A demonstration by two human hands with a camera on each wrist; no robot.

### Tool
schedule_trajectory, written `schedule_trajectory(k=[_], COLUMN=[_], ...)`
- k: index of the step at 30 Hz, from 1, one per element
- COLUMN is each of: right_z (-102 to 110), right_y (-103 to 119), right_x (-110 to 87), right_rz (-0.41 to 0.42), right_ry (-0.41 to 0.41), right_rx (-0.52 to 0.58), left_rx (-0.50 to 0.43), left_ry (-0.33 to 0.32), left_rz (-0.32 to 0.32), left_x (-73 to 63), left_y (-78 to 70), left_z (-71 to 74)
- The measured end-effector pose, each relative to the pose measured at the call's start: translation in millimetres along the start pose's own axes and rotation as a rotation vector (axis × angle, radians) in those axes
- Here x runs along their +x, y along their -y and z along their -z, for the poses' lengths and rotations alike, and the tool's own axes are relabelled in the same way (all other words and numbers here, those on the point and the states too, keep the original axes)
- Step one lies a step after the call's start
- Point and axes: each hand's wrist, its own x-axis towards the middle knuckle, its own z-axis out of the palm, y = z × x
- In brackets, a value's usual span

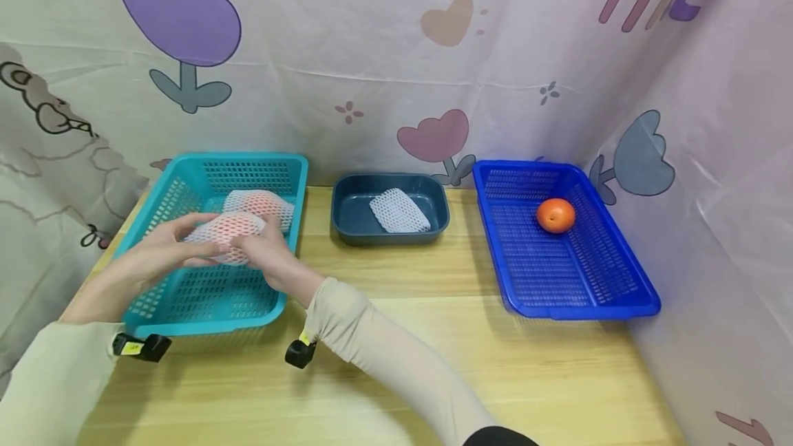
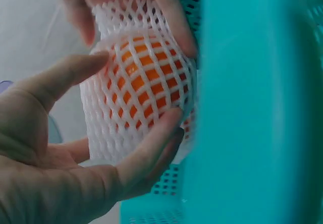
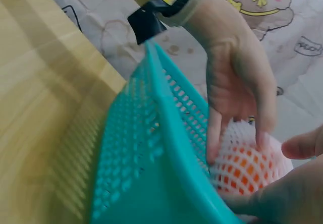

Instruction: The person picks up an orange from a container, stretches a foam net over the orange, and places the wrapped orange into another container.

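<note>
Over the teal basket [image 1: 207, 319], both hands hold a round orange fruit in a white foam net sleeve [image 1: 229, 229]. My left hand [image 1: 157, 250] grips it from the left; in the left wrist view its thumb and fingers lie on opposite sides of the net. From the right, my right hand [image 1: 268, 250] holds the same sleeved fruit, its fingers near one end of the net in the left wrist view. A second netted fruit [image 1: 281, 212] lies in the basket just behind, partly hidden by the held one.
A dark blue-grey tray [image 1: 390, 238] holds an empty white foam net [image 1: 399, 212]. To the right, a blue basket [image 1: 539, 294] contains one bare orange fruit [image 1: 555, 215]. Printed cloth [image 1: 347, 12] hangs behind and along the sides of the wooden table [image 1: 396, 336].
</note>
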Motion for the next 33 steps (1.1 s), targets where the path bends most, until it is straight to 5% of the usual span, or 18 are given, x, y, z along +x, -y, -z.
schedule_trajectory(k=[11,22,33], right_z=[-6.4,-15.1,-16.5], right_y=[-12.2,-17.0,-12.7], right_x=[16.2,21.3,33.2], right_rz=[-0.204,-0.138,-0.153], right_ry=[-0.154,-0.238,-0.282], right_rx=[0.164,0.322,0.346], left_rx=[0.063,0.107,0.338], left_ry=[0.135,0.153,0.194], left_rz=[0.128,0.096,0.091], left_x=[27.6,18.3,33.1], left_y=[7.1,3.3,-14.6], left_z=[-12.6,-14.5,-7.4])
